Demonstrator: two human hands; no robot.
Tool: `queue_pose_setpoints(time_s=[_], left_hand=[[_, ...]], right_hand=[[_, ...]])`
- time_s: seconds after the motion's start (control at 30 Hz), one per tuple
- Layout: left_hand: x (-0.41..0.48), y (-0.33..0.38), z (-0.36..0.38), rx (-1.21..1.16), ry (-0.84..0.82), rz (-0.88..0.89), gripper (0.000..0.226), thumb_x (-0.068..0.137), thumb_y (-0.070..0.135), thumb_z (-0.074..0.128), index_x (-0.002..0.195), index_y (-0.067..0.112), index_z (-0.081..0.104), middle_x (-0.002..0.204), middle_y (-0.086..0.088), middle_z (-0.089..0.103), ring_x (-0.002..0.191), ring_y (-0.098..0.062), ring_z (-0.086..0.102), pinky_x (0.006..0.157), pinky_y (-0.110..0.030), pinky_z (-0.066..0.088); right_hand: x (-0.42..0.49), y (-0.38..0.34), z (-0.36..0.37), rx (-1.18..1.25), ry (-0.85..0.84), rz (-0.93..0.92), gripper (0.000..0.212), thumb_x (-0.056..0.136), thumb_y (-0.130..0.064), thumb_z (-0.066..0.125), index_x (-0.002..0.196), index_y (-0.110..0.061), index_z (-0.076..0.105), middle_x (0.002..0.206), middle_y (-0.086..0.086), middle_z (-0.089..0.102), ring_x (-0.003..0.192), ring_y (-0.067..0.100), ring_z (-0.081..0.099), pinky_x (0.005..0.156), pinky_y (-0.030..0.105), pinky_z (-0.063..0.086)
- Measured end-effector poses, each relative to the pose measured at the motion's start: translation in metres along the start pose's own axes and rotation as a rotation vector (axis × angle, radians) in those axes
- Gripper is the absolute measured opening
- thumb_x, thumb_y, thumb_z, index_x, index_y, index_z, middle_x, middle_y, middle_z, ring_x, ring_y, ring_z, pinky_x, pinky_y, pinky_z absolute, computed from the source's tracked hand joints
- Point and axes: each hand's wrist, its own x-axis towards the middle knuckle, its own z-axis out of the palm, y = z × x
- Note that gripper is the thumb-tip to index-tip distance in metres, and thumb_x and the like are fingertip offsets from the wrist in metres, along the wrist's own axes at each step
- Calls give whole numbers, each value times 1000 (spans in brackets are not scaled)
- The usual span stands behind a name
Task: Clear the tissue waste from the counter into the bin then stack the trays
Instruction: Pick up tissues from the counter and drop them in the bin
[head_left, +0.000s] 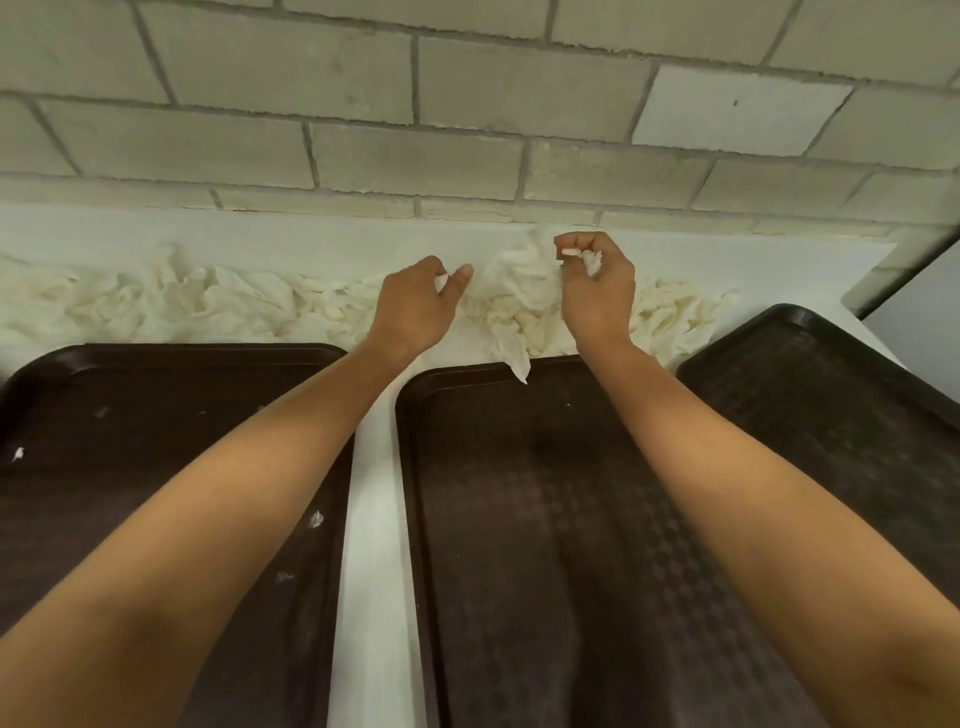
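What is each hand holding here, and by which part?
Left hand pinches a small wad of crumpled white tissue; right hand grips a larger bunch by its top.

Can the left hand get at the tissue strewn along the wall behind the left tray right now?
Probably yes. The strewn tissue lies uncovered on the counter, and the left hand hovers just beside its right end. It pinches a small scrap, though, which may limit the grab.

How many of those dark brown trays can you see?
3. The left dark brown rectangular tray lies side by side with the middle tray. The right tray is angled and partly cut off by the picture's edge. Others may lie out of view.
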Motion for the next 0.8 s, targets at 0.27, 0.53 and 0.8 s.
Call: queue_pose_setpoints(time_s=[0.27,0.53,0.8], left_hand=[[-46,31,-30,-28,11,-12,53,103,26,28,55,3,34,49,-3,31,49,-23,36,63,-35,32],[-92,60,-34,-91,45,-50,54,101,27,32,49,11,29,48,-3,36,46,-14,36,61,-28,29],[-143,87,-30,-163,81,-84,52,100,28,33,52,9,28,50,-6,36,48,-16,36,55,-29,24]], right_hand=[[-30,-21,-9,16,-66,30,15,92,-14,56,99,-11,68,98,-5,69,74,-8,58,73,2,41],[-60,-34,-32,-44,-97,27,43,91,-38,56,54,-19,57,55,-12,56,57,4,52,72,25,42],[-100,-40,-65,47,-151,63,54,91,-31,55,48,-10,31,47,2,29,46,14,26,57,27,30]])
